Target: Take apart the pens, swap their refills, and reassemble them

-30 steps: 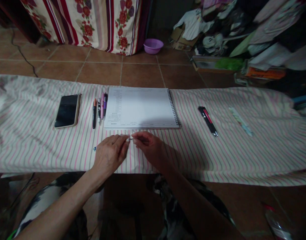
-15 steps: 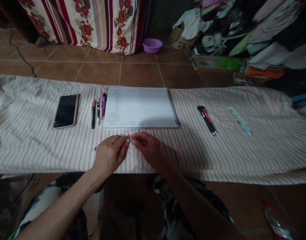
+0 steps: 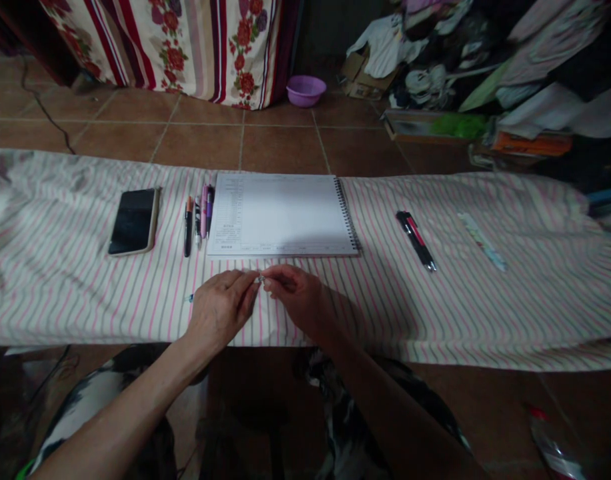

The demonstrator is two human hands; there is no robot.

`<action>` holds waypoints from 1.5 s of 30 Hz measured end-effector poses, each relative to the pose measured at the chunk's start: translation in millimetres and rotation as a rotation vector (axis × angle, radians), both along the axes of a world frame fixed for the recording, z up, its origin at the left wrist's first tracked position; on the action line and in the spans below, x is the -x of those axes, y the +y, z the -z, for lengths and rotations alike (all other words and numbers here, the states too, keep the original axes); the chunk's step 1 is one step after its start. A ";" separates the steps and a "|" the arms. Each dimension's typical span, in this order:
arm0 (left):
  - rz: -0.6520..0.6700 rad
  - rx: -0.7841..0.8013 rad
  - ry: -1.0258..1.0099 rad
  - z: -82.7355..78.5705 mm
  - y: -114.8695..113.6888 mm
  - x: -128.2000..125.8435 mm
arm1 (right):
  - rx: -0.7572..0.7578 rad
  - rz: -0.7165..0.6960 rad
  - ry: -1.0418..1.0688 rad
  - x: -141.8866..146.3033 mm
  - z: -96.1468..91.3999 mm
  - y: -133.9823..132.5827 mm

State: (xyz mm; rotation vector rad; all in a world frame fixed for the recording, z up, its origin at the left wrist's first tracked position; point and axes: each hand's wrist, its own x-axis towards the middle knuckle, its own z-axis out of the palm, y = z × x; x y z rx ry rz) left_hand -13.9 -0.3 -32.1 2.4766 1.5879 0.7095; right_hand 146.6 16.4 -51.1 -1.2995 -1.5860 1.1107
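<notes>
While both hands (image 3: 218, 307) (image 3: 301, 293) pinch a pen-like object (image 3: 260, 279), striped cloth (image 3: 485, 307) beneath, tiled floor (image 3: 280, 148) beyond, floral curtain (image 3: 200, 53), purple basin (image 3: 306, 92)

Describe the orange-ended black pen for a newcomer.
On the pink-and-grey striped cloth lies a white spiral-bound notebook. Just left of it is a row of slim pens. The black pen with the orange end is leftmost; none beside it shows orange.

Matt wrinkled cloth (image 3: 485, 307), smooth paper notepad (image 3: 292, 213), glossy phone screen (image 3: 132, 220)
</notes>
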 end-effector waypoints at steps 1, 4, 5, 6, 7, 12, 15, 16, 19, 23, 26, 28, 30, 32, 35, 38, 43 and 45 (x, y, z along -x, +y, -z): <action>-0.001 -0.004 0.004 0.4 0.2 0.1 | -0.007 0.003 -0.012 0.0 0.7 0.0; -0.005 -0.022 0.014 0.7 0.6 0.0 | -0.009 0.016 -0.040 -0.1 0.4 -0.3; -0.005 -0.030 0.014 0.6 0.7 -0.1 | -0.007 0.014 -0.044 -0.1 -0.2 -0.5; -0.004 -0.035 0.012 0.4 0.8 -0.2 | -0.004 0.010 -0.047 -0.2 -0.9 -0.7; -0.002 -0.038 0.012 0.1 0.8 -0.3 | -0.003 0.007 -0.048 -0.3 -1.6 -0.8; 0.003 -0.039 0.019 -0.4 0.6 -1.1 | -0.004 0.012 -0.037 0.3 -2.5 -1.2; 0.000 -0.030 0.019 -0.6 0.8 -1.3 | 0.001 0.003 -0.002 0.9 -2.0 -1.3; -0.004 -0.023 0.019 -0.8 0.8 -1.3 | 0.004 0.002 0.008 1.0 -1.8 -1.3; -0.009 -0.004 0.020 -1.8 1.1 -1.0 | 0.004 0.004 0.005 0.9 -1.1 -1.3; -0.006 0.000 0.031 -2.2 1.3 -0.6 | -0.010 0.003 -0.059 0.5 -3.3 -0.6; -0.004 -0.013 0.028 -1.3 1.1 -0.6 | -0.016 -0.007 -0.088 0.4 -7.5 -0.2; 0.002 -0.016 0.022 -0.5 1.1 -0.6 | -0.023 -0.008 -0.105 0.3 -9.7 -0.3; 0.008 -0.015 0.013 0.1 1.2 -0.5 | -0.026 -0.011 -0.123 0.1 -10.2 -0.8; 0.011 -0.013 0.002 0.4 1.4 -0.2 | -0.020 -0.015 -0.119 -0.1 -8.4 -1.3; 0.007 0.001 -0.020 0.0 1.7 0.2 | -0.002 0.004 -0.037 0.2 -3.6 -1.2; 0.000 0.024 -0.044 -1.0 1.9 0.7 | 0.049 0.027 0.066 -0.3 -1.3 0.0; -0.029 0.032 -0.051 -1.6 2.2 0.9 | 0.067 0.081 0.047 -9.3 -6.4 4.3; -0.036 0.024 -0.046 -1.2 2.3 0.8 | 0.038 0.136 -0.006 -15.5 -8.1 6.9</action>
